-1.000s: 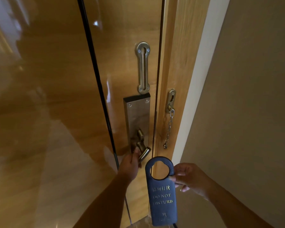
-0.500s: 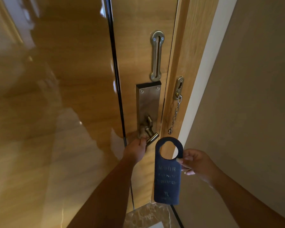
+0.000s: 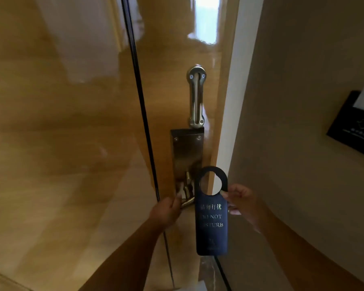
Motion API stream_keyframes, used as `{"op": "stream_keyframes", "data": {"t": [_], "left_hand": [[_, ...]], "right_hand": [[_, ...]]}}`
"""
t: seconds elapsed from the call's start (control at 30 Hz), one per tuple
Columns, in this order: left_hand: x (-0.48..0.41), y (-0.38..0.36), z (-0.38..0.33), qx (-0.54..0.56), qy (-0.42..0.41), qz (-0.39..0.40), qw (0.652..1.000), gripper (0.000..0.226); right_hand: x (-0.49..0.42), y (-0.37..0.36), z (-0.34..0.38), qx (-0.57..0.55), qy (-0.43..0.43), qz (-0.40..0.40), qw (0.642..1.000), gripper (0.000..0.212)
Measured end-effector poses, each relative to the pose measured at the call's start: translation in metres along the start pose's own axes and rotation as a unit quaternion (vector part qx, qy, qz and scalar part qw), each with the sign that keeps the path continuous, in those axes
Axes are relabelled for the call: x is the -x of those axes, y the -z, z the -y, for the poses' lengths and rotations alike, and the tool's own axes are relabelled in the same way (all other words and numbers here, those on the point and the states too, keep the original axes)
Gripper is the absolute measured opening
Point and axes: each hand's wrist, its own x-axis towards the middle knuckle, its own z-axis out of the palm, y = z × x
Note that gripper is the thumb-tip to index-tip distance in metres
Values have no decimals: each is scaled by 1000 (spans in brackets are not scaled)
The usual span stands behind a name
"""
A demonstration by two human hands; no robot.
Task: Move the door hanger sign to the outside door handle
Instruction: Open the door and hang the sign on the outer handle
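A dark blue "DO NOT DISTURB" door hanger sign (image 3: 211,219) hangs upright in front of the door's edge, pinched at its right side, just below the round hole, by my right hand (image 3: 243,201). My left hand (image 3: 166,211) grips the brass lever handle (image 3: 186,199) on the inside of the glossy wooden door (image 3: 72,164). The handle sits at the foot of a metal lock plate (image 3: 187,152). The sign partly covers the handle's right end. No outside handle is in view.
A brass chain-guard slide (image 3: 196,97) is mounted above the lock plate. The wooden door frame (image 3: 223,101) and a beige wall (image 3: 303,143) stand to the right, with a black key-card holder (image 3: 355,127) on the wall. Marble floor (image 3: 208,271) shows at the bottom.
The view has shifted, so the door fittings sit lower and further right. The door chain on the frame is no longer visible. Both hands keep their grips on the handle and the sign.
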Motion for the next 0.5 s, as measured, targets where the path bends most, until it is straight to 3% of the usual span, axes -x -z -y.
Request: {"op": "stream_keyframes", "data": {"t": [0.1,0.37,0.5], "left_hand": [[51,2,-6,-63,-12,14,998,30],[192,10,-9,-190,26,-20,981,34],[257,30,-22,-292,69,8,954,37]], "right_hand": [[34,1,-8,-15,26,35,999,4],[136,-4,-43,-10,46,155,987,15],[179,-10,-46,16,34,229,973,10]]}}
